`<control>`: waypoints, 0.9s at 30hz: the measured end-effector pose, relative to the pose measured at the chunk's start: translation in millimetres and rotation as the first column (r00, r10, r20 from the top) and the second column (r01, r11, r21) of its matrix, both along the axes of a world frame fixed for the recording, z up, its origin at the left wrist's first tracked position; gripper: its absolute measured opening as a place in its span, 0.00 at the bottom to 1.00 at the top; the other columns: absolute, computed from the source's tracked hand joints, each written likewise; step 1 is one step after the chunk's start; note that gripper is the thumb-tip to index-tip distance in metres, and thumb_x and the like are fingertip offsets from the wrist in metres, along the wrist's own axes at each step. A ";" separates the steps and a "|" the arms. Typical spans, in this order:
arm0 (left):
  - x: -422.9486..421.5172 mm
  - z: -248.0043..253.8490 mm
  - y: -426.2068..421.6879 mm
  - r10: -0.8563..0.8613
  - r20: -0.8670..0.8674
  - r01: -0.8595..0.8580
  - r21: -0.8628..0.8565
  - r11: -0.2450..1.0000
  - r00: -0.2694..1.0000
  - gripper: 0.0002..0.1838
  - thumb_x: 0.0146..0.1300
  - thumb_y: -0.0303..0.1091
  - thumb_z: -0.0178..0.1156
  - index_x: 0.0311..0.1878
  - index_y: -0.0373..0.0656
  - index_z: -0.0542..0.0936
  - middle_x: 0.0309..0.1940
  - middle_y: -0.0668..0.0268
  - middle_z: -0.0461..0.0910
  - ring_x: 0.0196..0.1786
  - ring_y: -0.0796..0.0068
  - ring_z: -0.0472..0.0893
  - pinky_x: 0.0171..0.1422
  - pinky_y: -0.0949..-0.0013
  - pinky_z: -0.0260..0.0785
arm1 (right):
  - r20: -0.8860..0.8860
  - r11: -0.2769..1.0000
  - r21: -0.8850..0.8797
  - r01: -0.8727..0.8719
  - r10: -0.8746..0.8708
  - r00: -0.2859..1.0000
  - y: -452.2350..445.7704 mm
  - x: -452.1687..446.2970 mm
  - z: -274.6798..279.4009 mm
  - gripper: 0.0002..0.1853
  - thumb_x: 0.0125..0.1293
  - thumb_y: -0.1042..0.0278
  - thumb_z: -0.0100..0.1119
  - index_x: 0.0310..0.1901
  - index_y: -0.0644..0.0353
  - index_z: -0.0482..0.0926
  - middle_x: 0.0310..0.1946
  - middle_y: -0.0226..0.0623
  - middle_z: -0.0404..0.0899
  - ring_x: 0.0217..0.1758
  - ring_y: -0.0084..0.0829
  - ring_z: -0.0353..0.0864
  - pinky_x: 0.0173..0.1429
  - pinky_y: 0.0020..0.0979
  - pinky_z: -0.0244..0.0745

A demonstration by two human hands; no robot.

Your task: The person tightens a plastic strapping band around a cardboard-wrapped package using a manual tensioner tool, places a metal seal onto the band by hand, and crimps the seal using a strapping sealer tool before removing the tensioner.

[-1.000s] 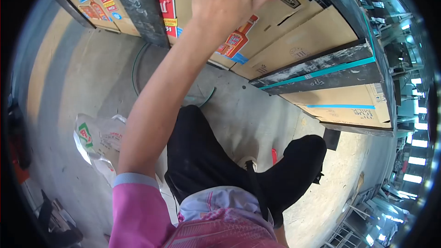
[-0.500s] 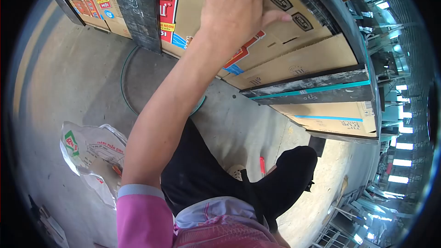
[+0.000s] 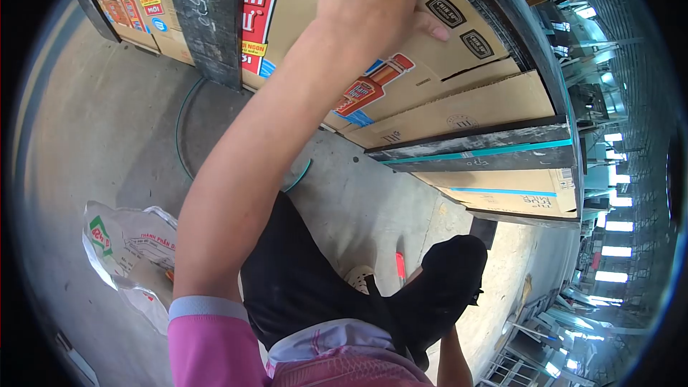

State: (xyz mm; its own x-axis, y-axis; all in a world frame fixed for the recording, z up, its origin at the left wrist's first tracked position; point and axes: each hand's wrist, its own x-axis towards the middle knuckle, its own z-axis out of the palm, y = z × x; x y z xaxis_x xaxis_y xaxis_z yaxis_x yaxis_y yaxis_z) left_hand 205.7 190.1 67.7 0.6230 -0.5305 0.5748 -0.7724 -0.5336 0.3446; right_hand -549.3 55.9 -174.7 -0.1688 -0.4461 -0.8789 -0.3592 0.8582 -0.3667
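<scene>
My left hand (image 3: 376, 3) lies palm-down against the upper part of a cardboard sheet (image 3: 301, 7) printed with bottles and red labels. Its thumb stretches out to the right; the fingertips are cut off by the top edge. Black boards (image 3: 208, 21) and a dark edge frame the cardboard, and a teal strap (image 3: 480, 152) runs along a lower board. Below it is another cardboard panel (image 3: 494, 193). My right forearm (image 3: 453, 362) shows low beside my bent knee, but the hand itself is hidden.
A crumpled white printed sack (image 3: 136, 258) stands open on the concrete floor at left, with something orange inside. A thin green strap (image 3: 179, 129) loops across the floor. A red object (image 3: 400, 265) lies by my shoe (image 3: 358, 278). Metal racks (image 3: 509, 358) stand at lower right.
The view has shifted slightly, so the crate and floor items sit a little further left. My left hand sits higher in view, fingers now cut off. My right forearm shows more.
</scene>
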 end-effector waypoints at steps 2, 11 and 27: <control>18.4 -31.1 -15.2 0.125 0.332 -0.062 -0.195 0.979 0.935 0.51 0.44 0.63 0.75 0.65 0.38 0.71 0.65 0.53 0.69 0.74 0.52 0.63 0.83 0.36 0.43 | -0.003 1.000 -0.005 0.000 0.000 1.000 -3.6 3.8 0.8 0.17 0.64 0.58 0.61 0.48 0.61 0.84 0.45 0.42 0.87 0.44 0.33 0.87 0.47 0.39 0.85; 7.9 4.6 -4.4 -0.012 0.132 0.026 -0.108 0.994 0.991 0.57 0.38 0.61 0.79 0.69 0.38 0.69 0.66 0.54 0.70 0.73 0.52 0.64 0.83 0.37 0.45 | 0.019 1.000 -0.008 0.000 0.000 1.000 -3.4 12.6 -11.0 0.17 0.65 0.58 0.61 0.47 0.61 0.85 0.45 0.41 0.87 0.44 0.32 0.87 0.47 0.38 0.84; -17.2 -13.2 -1.3 0.035 0.328 0.007 -0.124 0.992 0.944 0.49 0.52 0.61 0.74 0.70 0.39 0.71 0.69 0.54 0.72 0.74 0.47 0.67 0.78 0.32 0.51 | 0.267 0.959 -0.276 0.064 0.013 0.964 10.8 5.7 -111.5 0.16 0.66 0.57 0.61 0.47 0.60 0.85 0.44 0.39 0.87 0.44 0.31 0.87 0.46 0.38 0.84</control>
